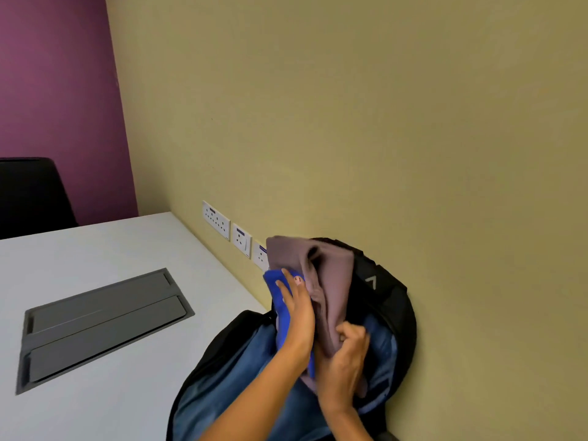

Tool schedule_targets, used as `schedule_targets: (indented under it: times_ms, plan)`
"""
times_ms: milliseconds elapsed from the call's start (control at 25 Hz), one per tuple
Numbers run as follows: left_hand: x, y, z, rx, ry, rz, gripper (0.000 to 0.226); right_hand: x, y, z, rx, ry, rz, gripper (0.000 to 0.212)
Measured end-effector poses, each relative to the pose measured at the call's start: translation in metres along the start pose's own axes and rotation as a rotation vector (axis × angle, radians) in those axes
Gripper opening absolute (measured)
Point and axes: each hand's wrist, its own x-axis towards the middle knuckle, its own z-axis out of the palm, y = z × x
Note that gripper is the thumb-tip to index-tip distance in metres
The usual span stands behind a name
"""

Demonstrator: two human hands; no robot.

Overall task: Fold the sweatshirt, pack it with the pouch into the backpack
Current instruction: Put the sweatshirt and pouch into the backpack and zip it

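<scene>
A black backpack (393, 300) with a blue lining lies open on the white table against the wall. A folded mauve sweatshirt (331, 281) stands upright in its mouth, half inside. A bright blue pouch (280, 300) is pressed against the sweatshirt's left side. My left hand (297, 316) lies flat on the pouch and holds it to the sweatshirt, fingers spread upward. My right hand (345, 361) is closed on the sweatshirt's lower edge, inside the bag's opening. The bottoms of the pouch and sweatshirt are hidden by my hands and the bag.
The white table (105, 249) has a grey recessed cable hatch (101, 329) to the left of the bag. White wall sockets (222, 224) run along the yellow wall just behind the backpack. A black chair (31, 195) stands at the far left end.
</scene>
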Motion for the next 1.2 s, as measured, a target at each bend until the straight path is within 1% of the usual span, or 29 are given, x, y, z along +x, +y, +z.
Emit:
schedule_targets:
  times_ms: [120, 160, 200, 240, 280, 320, 400, 440, 520, 560, 640, 720, 760, 840, 920, 960, 1000, 1040, 1080, 1120, 1160, 1200]
  plan:
    - [0.04, -0.047, 0.002, -0.052, 0.03, -0.124, 0.109, -0.03, 0.032, 0.004, -0.088, -0.129, -0.005, 0.065]
    - [0.038, -0.045, 0.005, -0.045, 0.032, -0.154, 0.115, -0.033, 0.037, 0.003, -0.094, -0.144, 0.014, 0.064]
    - [0.032, -0.037, 0.01, -0.039, 0.035, -0.16, 0.111, -0.034, 0.04, 0.003, -0.1, -0.162, 0.048, 0.065]
    - [0.023, -0.026, 0.016, -0.022, 0.047, -0.13, 0.098, -0.036, 0.043, 0.003, -0.108, -0.18, 0.096, 0.067]
    - [0.013, -0.015, 0.023, -0.007, 0.051, -0.062, 0.083, -0.039, 0.046, 0.004, -0.123, -0.202, 0.172, 0.07]
    - [0.009, -0.011, 0.027, 0.019, 0.059, -0.016, 0.073, -0.043, 0.047, 0.004, -0.142, -0.239, 0.269, 0.076]
    - [0.002, -0.016, 0.034, 0.16, 0.063, 0.092, 0.061, -0.05, 0.043, 0.001, -0.198, -0.313, 0.401, 0.088]
    - [0.001, -0.018, 0.036, 0.232, 0.067, 0.139, 0.055, -0.051, 0.039, -0.001, -0.2, -0.339, 0.448, 0.088]
    - [0.0, -0.017, 0.042, 0.209, 0.075, 0.088, 0.051, -0.049, 0.034, -0.002, -0.088, -0.34, 0.599, 0.076]
    - [-0.001, -0.015, 0.046, 0.198, 0.086, 0.048, 0.05, -0.049, 0.034, 0.0, -0.031, -0.305, 0.654, 0.069]
    - [-0.006, -0.015, 0.053, 0.247, 0.096, 0.05, 0.05, -0.05, 0.039, 0.0, 0.012, -0.262, 0.716, 0.064]
    - [-0.014, -0.03, 0.056, 0.325, 0.059, 0.086, 0.05, -0.059, 0.05, 0.001, 0.028, -0.297, 0.769, 0.062]
    - [-0.019, -0.04, 0.057, 0.373, 0.036, 0.106, 0.051, -0.067, 0.059, 0.002, 0.07, -0.318, 0.826, 0.056]
    - [-0.027, -0.054, 0.057, 0.447, -0.007, 0.14, 0.055, -0.088, 0.086, 0.011, 0.089, -0.37, 0.85, 0.045]
    - [-0.027, -0.053, 0.054, 0.415, -0.052, 0.137, 0.056, -0.076, 0.065, -0.001, 0.037, -0.4, 0.82, 0.047]
    - [-0.026, -0.049, 0.05, 0.361, -0.064, 0.143, 0.054, -0.067, 0.052, -0.007, 0.016, -0.378, 0.793, 0.051]
    - [-0.024, -0.045, 0.044, 0.285, -0.069, 0.154, 0.052, -0.054, 0.031, -0.01, -0.048, -0.346, 0.763, 0.058]
    - [-0.022, -0.041, 0.036, 0.209, -0.058, 0.172, 0.05, -0.045, 0.014, -0.014, -0.111, -0.251, 0.702, 0.063]
    - [-0.019, -0.038, 0.03, 0.14, -0.026, 0.188, 0.05, -0.036, -0.002, -0.022, -0.196, -0.152, 0.543, 0.066]
    - [-0.014, -0.037, 0.022, 0.072, 0.012, 0.186, 0.05, -0.032, -0.013, -0.027, -0.283, -0.078, 0.312, 0.062]
    - [-0.004, -0.04, 0.015, 0.012, 0.048, 0.151, 0.051, -0.031, -0.021, -0.03, -0.344, -0.062, 0.091, 0.057]
    - [0.007, -0.047, 0.008, -0.07, 0.065, 0.098, 0.054, -0.024, -0.026, -0.033, -0.41, -0.104, -0.103, 0.055]
